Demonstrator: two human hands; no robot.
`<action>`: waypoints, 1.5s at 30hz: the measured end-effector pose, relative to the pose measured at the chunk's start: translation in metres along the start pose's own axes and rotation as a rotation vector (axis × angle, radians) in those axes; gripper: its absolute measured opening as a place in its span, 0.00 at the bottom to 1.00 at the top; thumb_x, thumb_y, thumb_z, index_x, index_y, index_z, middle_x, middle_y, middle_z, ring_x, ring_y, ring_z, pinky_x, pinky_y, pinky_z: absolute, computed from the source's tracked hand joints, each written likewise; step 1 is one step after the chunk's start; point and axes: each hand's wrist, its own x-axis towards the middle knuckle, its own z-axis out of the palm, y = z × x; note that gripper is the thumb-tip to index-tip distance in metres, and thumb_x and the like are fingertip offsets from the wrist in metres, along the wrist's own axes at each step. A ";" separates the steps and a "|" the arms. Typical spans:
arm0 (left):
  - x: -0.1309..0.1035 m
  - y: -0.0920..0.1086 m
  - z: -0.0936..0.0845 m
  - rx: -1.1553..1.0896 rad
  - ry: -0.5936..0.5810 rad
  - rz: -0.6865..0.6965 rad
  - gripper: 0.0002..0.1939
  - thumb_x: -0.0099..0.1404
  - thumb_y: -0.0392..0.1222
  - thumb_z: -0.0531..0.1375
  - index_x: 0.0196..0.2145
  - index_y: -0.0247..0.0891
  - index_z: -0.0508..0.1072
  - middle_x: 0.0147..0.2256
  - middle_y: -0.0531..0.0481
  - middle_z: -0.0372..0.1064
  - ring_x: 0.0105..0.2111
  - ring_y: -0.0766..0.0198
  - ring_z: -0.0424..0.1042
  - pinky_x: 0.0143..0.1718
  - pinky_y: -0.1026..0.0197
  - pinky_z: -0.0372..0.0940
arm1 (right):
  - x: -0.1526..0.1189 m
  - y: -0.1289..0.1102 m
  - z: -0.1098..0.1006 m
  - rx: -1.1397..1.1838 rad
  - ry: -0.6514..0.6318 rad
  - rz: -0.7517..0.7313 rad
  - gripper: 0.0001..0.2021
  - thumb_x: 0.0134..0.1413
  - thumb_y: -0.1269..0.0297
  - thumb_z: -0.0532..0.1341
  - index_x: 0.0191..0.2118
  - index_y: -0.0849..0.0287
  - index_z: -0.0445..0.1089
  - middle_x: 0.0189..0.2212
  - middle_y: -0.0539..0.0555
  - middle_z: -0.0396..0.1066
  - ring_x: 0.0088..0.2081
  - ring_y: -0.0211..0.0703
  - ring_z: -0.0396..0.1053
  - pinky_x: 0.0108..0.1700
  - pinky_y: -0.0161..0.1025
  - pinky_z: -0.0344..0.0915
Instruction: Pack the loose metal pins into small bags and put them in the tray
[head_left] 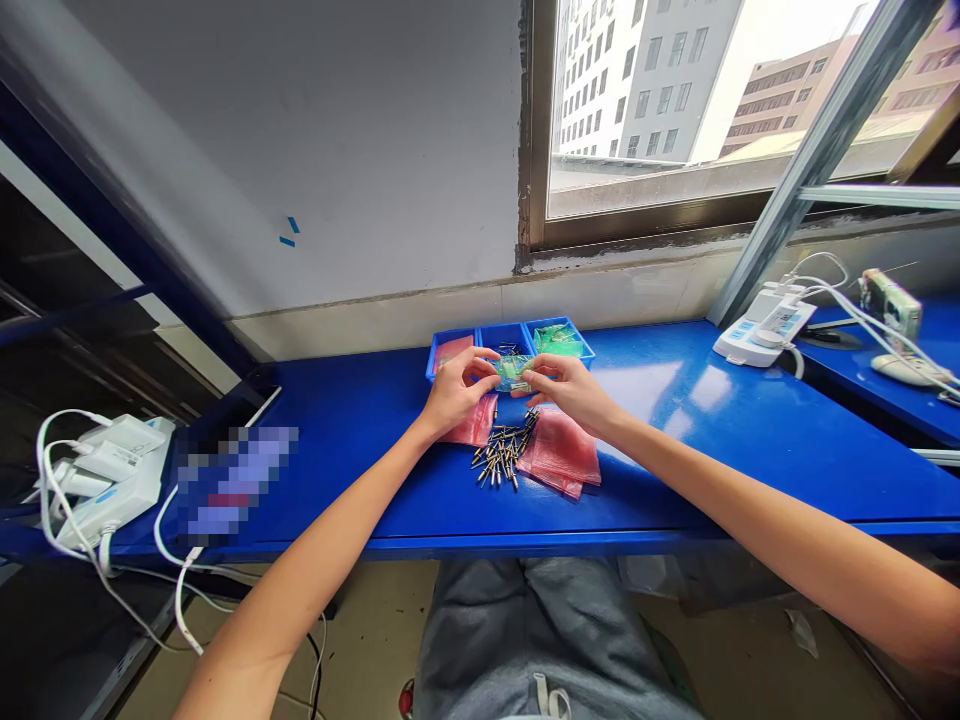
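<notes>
A small clear green bag (511, 373) is held between my left hand (459, 388) and my right hand (568, 388), each pinching one side of it. Just behind them sits a blue three-part tray (591, 357), with pink bags on the left, small metal pieces in the middle and green bags (559, 341) on the right. Below my hands lies a loose pile of thin metal pins (501, 456). Pink bags (561, 450) lie to the right of the pile, and more pink bags (475, 425) lie to its left, partly under my left hand.
The blue table (352, 440) runs under a window. White power strips with cables stand at the left (127, 465) and the back right (763, 325). A pixelated item (240, 485) lies at the left. A metal post (817, 150) rises at the right.
</notes>
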 end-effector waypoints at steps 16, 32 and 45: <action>0.002 -0.003 -0.001 -0.214 -0.080 -0.083 0.19 0.64 0.43 0.65 0.49 0.38 0.67 0.36 0.49 0.72 0.37 0.63 0.75 0.43 0.59 0.72 | 0.002 0.004 -0.001 0.056 0.006 0.073 0.10 0.56 0.56 0.66 0.36 0.57 0.70 0.33 0.53 0.76 0.36 0.45 0.79 0.33 0.38 0.71; -0.002 -0.008 0.007 0.086 -0.034 -0.007 0.07 0.68 0.36 0.60 0.43 0.39 0.66 0.35 0.51 0.72 0.36 0.64 0.74 0.36 0.63 0.66 | -0.003 0.001 0.005 -0.102 -0.137 -0.076 0.14 0.54 0.52 0.67 0.31 0.57 0.68 0.31 0.52 0.74 0.35 0.43 0.75 0.35 0.40 0.74; -0.006 0.003 0.003 0.330 -0.157 0.298 0.14 0.65 0.32 0.62 0.48 0.38 0.74 0.44 0.46 0.74 0.41 0.62 0.75 0.44 0.58 0.70 | -0.005 -0.004 0.006 -0.010 -0.141 -0.097 0.16 0.50 0.51 0.70 0.29 0.59 0.69 0.37 0.54 0.74 0.36 0.40 0.71 0.43 0.42 0.71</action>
